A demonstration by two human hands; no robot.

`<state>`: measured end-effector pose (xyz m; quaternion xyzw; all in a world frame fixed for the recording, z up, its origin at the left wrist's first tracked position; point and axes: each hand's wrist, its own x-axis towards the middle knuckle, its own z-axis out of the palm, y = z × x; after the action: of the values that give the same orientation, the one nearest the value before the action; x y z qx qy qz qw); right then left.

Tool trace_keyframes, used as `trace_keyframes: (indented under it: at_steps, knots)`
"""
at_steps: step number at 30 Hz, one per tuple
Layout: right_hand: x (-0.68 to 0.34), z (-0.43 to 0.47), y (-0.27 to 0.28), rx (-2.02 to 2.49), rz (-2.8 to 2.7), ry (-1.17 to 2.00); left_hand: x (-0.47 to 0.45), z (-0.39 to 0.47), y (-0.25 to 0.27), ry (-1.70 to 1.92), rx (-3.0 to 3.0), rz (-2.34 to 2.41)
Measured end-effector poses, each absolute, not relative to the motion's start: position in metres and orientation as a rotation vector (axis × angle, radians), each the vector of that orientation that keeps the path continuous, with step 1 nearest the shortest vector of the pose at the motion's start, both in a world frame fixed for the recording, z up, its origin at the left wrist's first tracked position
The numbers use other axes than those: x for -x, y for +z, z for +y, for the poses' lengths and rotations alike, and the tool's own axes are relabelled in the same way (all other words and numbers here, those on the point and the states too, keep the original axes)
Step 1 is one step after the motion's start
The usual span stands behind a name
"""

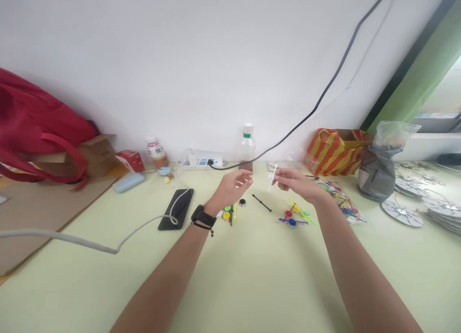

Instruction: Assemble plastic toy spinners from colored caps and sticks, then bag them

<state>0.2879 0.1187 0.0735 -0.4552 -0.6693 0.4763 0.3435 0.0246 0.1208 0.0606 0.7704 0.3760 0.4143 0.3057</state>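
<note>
My right hand (295,182) pinches a white plastic arrow spinner (272,177), held upright above the table. To its left, my left hand (232,186) is raised with curved fingers apart and nothing visible between them; a black watch (204,217) is on that wrist. Below the left hand lie several small coloured discs and thin arrows (230,213). A black round piece (242,203) and a black arrow (261,203) lie between the hands. Under my right hand is a loose group of red, blue and yellow arrow spinners (293,218).
Bagged coloured spinners (342,201) lie beyond my right forearm, near a striped bag (334,150), a grey bag (378,172) and stacked discs (401,213). A bottle (247,146) and power strip (201,160) stand by the wall. A black phone (176,209) lies left, its cable crossing the table.
</note>
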Motion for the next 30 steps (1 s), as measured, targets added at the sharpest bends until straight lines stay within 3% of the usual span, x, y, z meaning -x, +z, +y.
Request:
trace_keyframes:
  at_steps: [9,15,26,30]
  knots:
    - [-0.233,0.108,0.081,0.886,-1.489,1.568,-0.037,0.114,0.068,1.23,-1.883,0.835]
    - [-0.224,0.107,0.082,0.853,-1.45,1.416,-0.033,0.118,0.067,1.327,-1.861,0.834]
    - [-0.228,0.107,0.076,1.001,-1.759,1.345,-0.028,0.112,0.07,1.082,-2.034,0.769]
    - [-0.234,0.117,0.06,1.34,-1.947,0.94,-0.029,0.114,0.057,1.017,-2.095,0.874]
